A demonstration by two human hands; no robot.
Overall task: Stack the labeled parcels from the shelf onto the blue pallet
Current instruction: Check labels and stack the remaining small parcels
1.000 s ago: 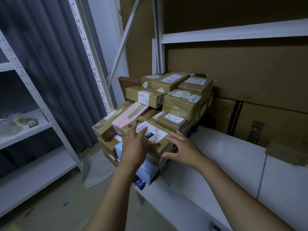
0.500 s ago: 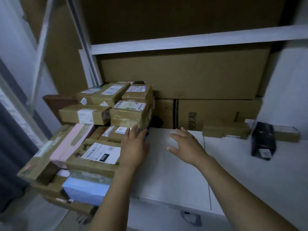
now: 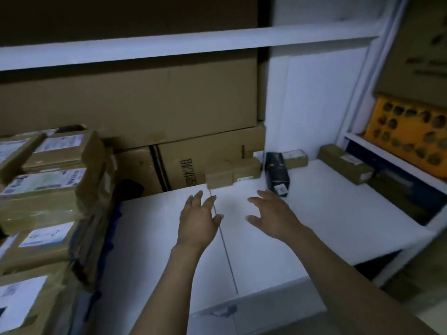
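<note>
- A dim stockroom: white metal shelving [image 3: 326, 213] lines the walls.
- Labeled cardboard parcels [image 3: 48, 189] sit stacked at left.
- Big flattened cartons [image 3: 145, 105] lean behind the shelf.

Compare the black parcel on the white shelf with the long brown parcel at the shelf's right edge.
Colour: the black parcel is dark all over; the long brown parcel is plain cardboard. Label: the black parcel's small white sticker sits at its near end; the long brown parcel's lies on its top face. Both lie on the white shelf.

Labeled brown parcels [image 3: 52, 189] stand stacked beside the white shelf [image 3: 326, 213].
</note>
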